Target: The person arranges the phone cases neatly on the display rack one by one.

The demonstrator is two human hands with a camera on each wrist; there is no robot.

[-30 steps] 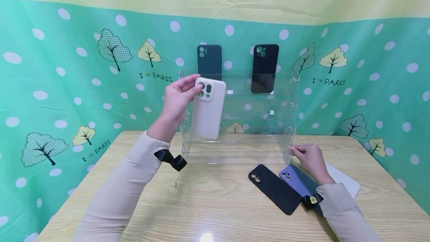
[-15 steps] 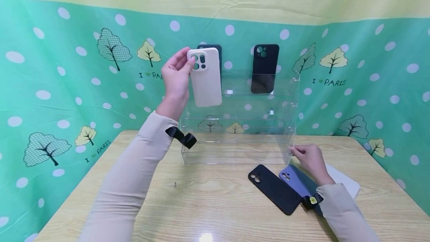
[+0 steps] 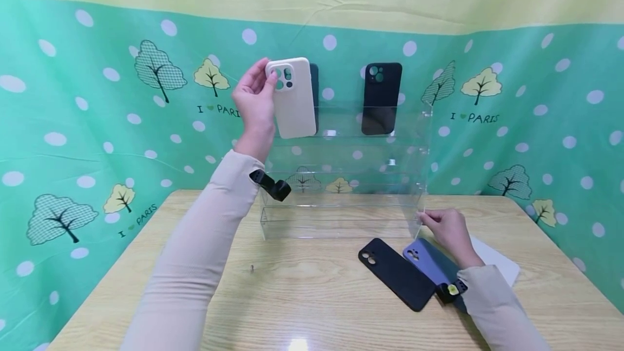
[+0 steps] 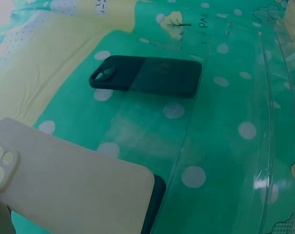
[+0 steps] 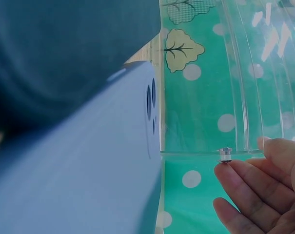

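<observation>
My left hand pinches a cream-white phone case by its camera-cutout corner. The case is upright, level with the top tier of a clear acrylic display rack, and covers most of a dark teal phone case standing behind it. A black phone case leans upright on the same tier, to the right. In the left wrist view, the white case overlaps the teal one. Low on the rack's right side, my right hand pinches the panel edge, beside a metal screw.
On the table in front of the rack lie a black case, a purple case with a dark one over it, and a white case, partly under my right arm. A tiny metal piece sits left. A patterned cloth hangs behind.
My left hand has raised the white case from in front of the middle tiers to the top tier, so that it now hides most of the teal case. My right hand stays put.
</observation>
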